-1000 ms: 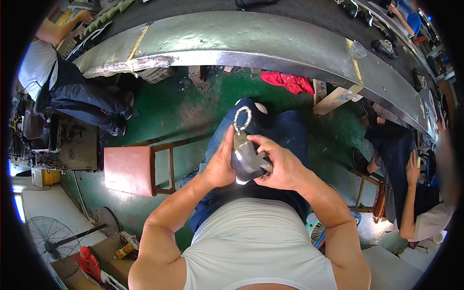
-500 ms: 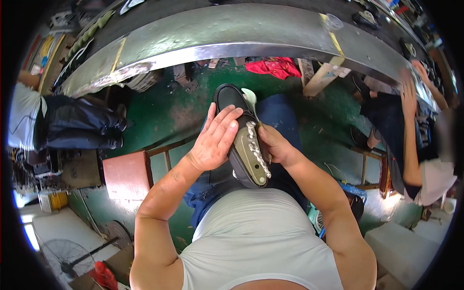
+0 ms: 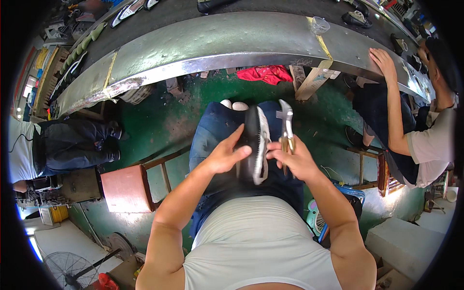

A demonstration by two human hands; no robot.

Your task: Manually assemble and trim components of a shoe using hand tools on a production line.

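Observation:
A dark shoe point(image 3: 252, 140) with a whitish edge along its right side stands on end above my lap, somewhat smeared by motion. My left hand point(image 3: 226, 155) grips it from the left, thumb and forefinger against the dark side, the other fingers partly hidden. Beside its right side, my right hand point(image 3: 296, 159) is closed around the brass-coloured handles of metal pincers point(image 3: 287, 118). The silvery head of the pincers points away from me. Fingertips of my right hand come close to the shoe's light edge; I cannot tell whether they touch it.
A metal-edged bench point(image 3: 193, 43) crosses ahead, with shoes and a clear cup point(image 3: 319, 25) on it. A reddish stool point(image 3: 126, 188) stands at left, a fan point(image 3: 72, 270) at lower left. Co-workers sit on both sides. Red cloth point(image 3: 265, 74) lies under the bench.
The shoe has turned from showing its olive panel and pale, crumpled edge to a narrower side view. My left palm has come off its top, and the pincers have come up clear on the right.

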